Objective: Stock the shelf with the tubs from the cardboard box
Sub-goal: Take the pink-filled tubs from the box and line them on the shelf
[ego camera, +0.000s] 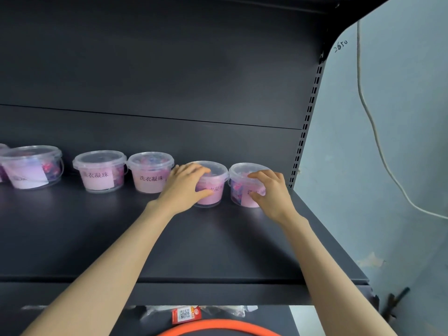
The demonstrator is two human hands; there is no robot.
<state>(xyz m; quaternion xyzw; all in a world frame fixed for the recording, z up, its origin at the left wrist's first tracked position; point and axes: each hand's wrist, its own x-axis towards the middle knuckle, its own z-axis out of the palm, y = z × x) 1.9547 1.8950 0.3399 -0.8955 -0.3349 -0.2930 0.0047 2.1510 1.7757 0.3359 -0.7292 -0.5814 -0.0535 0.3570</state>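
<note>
Several clear tubs with pink labels stand in a row at the back of the dark shelf (218, 243). My left hand (186, 187) grips the second tub from the right (213, 187), fingers over its lid and thumb on its front. My right hand (269, 190) grips the rightmost tub (240, 183) the same way, close to the shelf's right upright. Left of them stand two more tubs (150, 173) (99, 172), then after a gap a larger-looking tub (31, 167) at the left edge. The cardboard box is out of view.
The perforated shelf upright (304, 132) rises just right of the tubs. A pale wall with a hanging white cable (378, 141) lies to the right. Below the shelf's front edge show an orange hoop (218, 327) and a red packet with a QR code (185, 315).
</note>
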